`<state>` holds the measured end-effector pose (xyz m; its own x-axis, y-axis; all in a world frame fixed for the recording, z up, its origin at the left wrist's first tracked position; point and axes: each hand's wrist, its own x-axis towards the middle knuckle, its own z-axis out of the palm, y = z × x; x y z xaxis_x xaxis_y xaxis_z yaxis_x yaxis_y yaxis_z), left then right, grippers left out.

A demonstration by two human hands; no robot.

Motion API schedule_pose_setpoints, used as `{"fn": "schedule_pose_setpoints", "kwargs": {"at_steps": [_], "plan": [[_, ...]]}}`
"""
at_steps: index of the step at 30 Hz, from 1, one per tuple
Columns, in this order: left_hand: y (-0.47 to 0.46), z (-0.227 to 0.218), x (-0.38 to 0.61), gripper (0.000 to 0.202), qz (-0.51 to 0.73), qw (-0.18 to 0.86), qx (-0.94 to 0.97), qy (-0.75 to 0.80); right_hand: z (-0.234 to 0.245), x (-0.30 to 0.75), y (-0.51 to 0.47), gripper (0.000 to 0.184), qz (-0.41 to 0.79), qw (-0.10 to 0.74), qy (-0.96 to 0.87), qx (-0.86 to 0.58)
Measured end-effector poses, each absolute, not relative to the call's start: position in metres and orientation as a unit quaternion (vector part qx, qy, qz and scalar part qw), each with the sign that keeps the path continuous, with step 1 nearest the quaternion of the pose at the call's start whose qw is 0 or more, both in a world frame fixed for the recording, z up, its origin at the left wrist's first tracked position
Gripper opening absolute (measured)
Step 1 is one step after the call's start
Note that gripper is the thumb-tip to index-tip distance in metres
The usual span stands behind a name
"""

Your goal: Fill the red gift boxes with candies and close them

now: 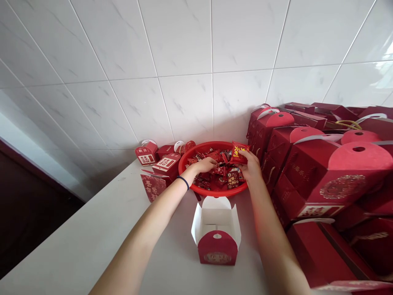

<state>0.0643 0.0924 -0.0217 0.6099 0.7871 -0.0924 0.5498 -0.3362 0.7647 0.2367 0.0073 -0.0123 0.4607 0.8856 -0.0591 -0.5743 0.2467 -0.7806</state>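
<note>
A red plastic basin stands against the wall, filled with small wrapped candies in red and dark patterned wrappers. My right hand is at the basin's right rim, its thumb and fingers closed on a red candy packet with yellow lettering. Inside the basin, my left hand reaches among the wrappers, fingers bent together; what they grip is hidden. Nearer to me, between my forearms, an opened gift box shows its white inside, flaps up, with a dark red front.
Stacked red gift boxes crowd the right side, up to the wall. Several smaller red boxes sit left of the basin, beside a red patterned card or bag. The white table ends along a slanting left edge.
</note>
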Motion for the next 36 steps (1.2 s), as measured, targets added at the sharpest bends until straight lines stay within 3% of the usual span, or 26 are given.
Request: {"fn": "schedule_pose_setpoints", "kwargs": {"at_steps": [10,16,20,26,32,36], "plan": [[0.075,0.002,0.067,0.037,0.339,0.411,0.766,0.36,0.0,0.233,0.0,0.025,0.488,0.742,-0.234,-0.396],[0.024,0.021,0.04,0.036,0.443,0.451,0.724,0.276,0.042,0.231,-0.041,0.03,0.489,0.705,-0.373,-0.353],[-0.03,0.042,0.009,0.032,0.34,0.414,0.807,0.248,0.067,0.224,-0.081,0.029,0.429,0.664,-0.531,-0.305],[-0.074,0.049,-0.014,0.035,0.173,0.305,0.898,0.267,0.079,0.212,-0.117,0.022,0.411,0.622,-0.599,-0.292],[-0.085,0.046,-0.014,0.031,0.128,0.279,0.92,0.242,0.081,0.212,-0.131,0.026,0.403,0.586,-0.622,-0.327],[-0.086,0.048,-0.019,0.041,0.104,0.286,0.92,0.248,0.081,0.214,-0.132,0.029,0.395,0.567,-0.63,-0.354]]}}
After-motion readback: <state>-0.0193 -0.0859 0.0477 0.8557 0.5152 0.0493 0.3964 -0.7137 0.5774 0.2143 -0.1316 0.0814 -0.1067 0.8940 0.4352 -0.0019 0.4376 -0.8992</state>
